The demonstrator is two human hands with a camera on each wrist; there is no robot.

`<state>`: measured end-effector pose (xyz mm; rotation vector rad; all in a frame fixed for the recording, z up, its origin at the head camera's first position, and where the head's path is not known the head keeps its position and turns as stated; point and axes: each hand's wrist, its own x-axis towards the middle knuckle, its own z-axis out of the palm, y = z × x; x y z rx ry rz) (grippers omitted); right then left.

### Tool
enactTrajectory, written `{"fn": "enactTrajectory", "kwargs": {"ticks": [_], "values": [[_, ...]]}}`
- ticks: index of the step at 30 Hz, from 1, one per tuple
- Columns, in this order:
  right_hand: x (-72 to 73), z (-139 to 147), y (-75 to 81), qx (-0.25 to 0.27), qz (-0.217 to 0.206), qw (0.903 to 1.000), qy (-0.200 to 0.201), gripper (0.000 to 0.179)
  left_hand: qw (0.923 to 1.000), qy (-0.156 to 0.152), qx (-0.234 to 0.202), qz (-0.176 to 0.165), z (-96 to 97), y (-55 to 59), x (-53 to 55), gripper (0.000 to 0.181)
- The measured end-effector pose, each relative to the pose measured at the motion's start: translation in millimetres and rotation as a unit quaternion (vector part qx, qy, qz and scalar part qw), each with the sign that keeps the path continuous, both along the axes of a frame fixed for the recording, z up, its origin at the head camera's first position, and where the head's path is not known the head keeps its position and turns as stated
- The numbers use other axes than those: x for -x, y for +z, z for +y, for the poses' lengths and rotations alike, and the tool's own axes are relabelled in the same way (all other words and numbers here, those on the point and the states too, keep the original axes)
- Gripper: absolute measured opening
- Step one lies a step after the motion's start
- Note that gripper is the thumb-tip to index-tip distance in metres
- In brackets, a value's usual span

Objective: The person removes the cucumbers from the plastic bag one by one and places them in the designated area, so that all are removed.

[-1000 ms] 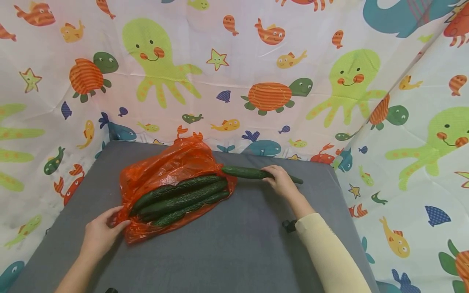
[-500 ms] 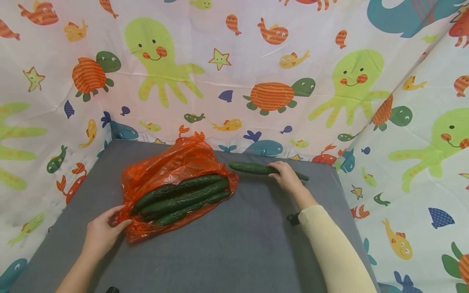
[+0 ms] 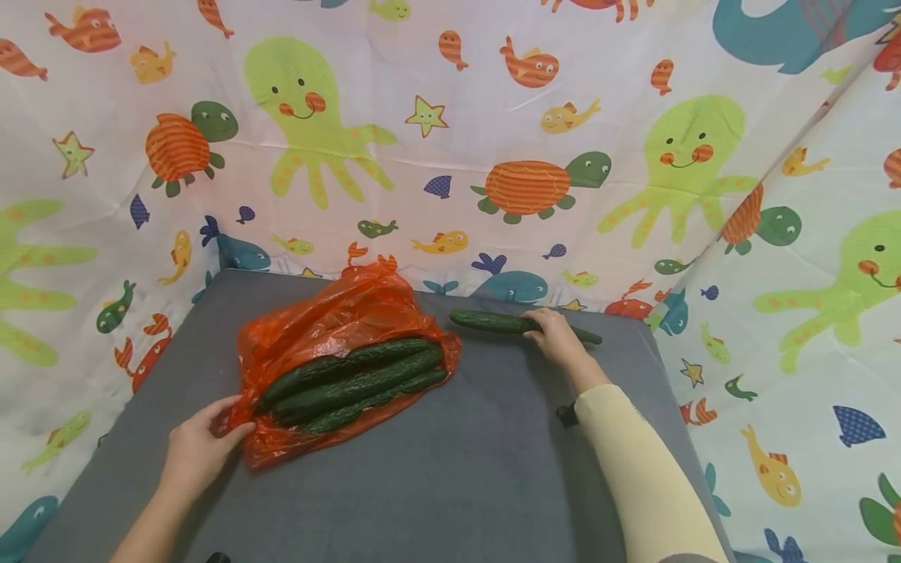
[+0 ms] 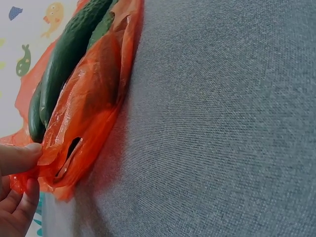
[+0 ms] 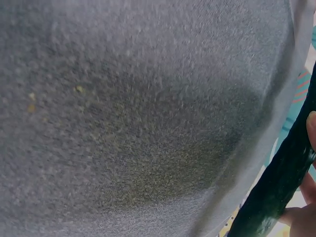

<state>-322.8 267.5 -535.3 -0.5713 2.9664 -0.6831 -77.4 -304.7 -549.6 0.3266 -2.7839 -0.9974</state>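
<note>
An orange-red plastic bag (image 3: 331, 320) lies at the left of the grey table, its mouth gaping. Inside it several dark green cucumbers (image 3: 352, 383) lie side by side. My left hand (image 3: 200, 442) pinches the bag's lower left edge; in the left wrist view the thumb and fingers grip the crumpled film (image 4: 74, 163). To the right of the bag, my right hand (image 3: 556, 340) holds a single cucumber (image 3: 493, 321) around its middle, lying roughly crosswise near the table's far edge. The right wrist view shows that cucumber (image 5: 276, 187) with fingertips (image 5: 308, 187) against it.
The grey cloth-covered table (image 3: 422, 493) is walled at the back and sides by a white curtain (image 3: 422, 47) printed with sea animals. A small black object (image 3: 567, 414) shows beside the right forearm, and another dark one (image 3: 218, 557) at the bottom edge.
The right hand has drawn the cucumber rightward, its left end coming away from the bag's mouth. The left hand stays on the bag, and the whole view has shifted slightly.
</note>
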Motion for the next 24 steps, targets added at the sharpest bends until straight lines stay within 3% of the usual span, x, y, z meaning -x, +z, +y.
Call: {"fn": "enactTrajectory", "kwargs": {"ticks": [7,14,24], "values": [[8.8,3,-5.3,-0.008,0.016,0.9998,0.006,0.038,0.9999,0.0,-0.008,-0.013,2.5,2.2,3.1,0.056],[15.8,4,-10.2,-0.002,0.017,0.9995,-0.025,0.037,0.9999,0.005,-0.006,-0.008,3.2,0.2,2.5,0.054],[21.7,4,-22.5,-0.019,-0.003,0.9998,-0.002,0.038,0.9999,0.006,-0.009,-0.012,2.5,-1.0,3.3,0.054]]}}
